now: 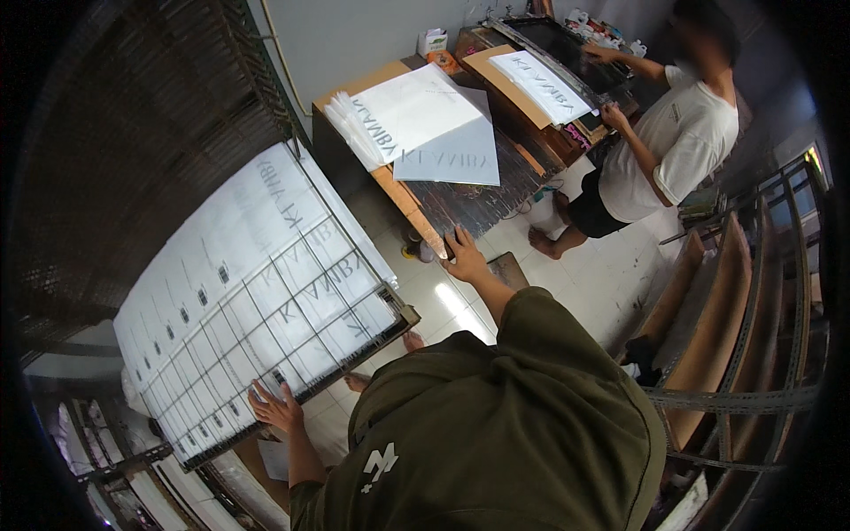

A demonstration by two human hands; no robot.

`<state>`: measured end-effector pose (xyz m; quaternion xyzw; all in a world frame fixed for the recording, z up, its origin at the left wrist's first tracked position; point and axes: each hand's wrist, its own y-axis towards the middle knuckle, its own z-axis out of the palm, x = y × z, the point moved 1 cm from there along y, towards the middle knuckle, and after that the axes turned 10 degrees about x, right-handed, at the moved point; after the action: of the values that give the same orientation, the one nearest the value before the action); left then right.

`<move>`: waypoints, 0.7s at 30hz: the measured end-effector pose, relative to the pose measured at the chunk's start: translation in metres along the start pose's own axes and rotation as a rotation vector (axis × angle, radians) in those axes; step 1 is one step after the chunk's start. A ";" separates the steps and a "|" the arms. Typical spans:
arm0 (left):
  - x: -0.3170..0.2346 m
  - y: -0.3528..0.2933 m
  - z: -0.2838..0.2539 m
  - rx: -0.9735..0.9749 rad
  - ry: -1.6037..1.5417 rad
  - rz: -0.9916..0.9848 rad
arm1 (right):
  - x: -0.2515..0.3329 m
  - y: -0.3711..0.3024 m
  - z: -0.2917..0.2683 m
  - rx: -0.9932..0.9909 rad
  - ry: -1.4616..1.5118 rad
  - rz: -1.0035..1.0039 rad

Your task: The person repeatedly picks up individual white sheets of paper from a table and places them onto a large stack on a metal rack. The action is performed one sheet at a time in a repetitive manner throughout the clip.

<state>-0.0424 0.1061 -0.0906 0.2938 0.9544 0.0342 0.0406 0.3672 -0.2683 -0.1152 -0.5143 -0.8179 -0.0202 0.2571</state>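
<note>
White printed sheets (pixel 252 301) lie in a wire rack (pixel 404 319) at the head view's left, bearing large grey lettering. The left hand (pixel 276 409), fingers spread, touches the rack's lower edge; the right hand (pixel 466 257), splayed, rests on a table (pixel 522 177) near centre.

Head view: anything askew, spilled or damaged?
Mildly. On the table, the grey sheet juts out at an angle from under the white stack, out of line with it. The table's dark top also looks streaked, possibly worn. No spill that I can see.
</note>
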 end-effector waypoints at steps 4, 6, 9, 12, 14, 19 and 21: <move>0.003 0.001 0.007 -0.075 -0.008 0.030 | 0.000 0.006 0.003 0.024 -0.036 -0.002; 0.001 0.003 0.002 -0.110 -0.039 0.053 | 0.000 0.007 0.003 0.042 -0.053 0.003; -0.001 0.004 0.002 -0.091 0.002 0.025 | 0.002 0.008 0.001 0.077 -0.072 0.015; 0.000 0.004 0.003 -0.092 -0.010 0.028 | 0.005 0.009 0.000 0.100 -0.074 0.038; -0.001 0.005 0.003 -0.101 -0.019 0.055 | 0.004 0.009 0.002 0.102 -0.064 0.050; 0.006 0.005 0.006 -0.093 -0.019 0.064 | 0.010 0.010 0.002 0.097 -0.025 0.051; 0.005 0.005 0.005 -0.086 -0.004 0.045 | 0.013 0.010 0.001 0.101 -0.006 0.054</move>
<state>-0.0434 0.1127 -0.0950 0.3134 0.9450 0.0757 0.0546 0.3708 -0.2524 -0.1126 -0.5229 -0.8043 0.0295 0.2806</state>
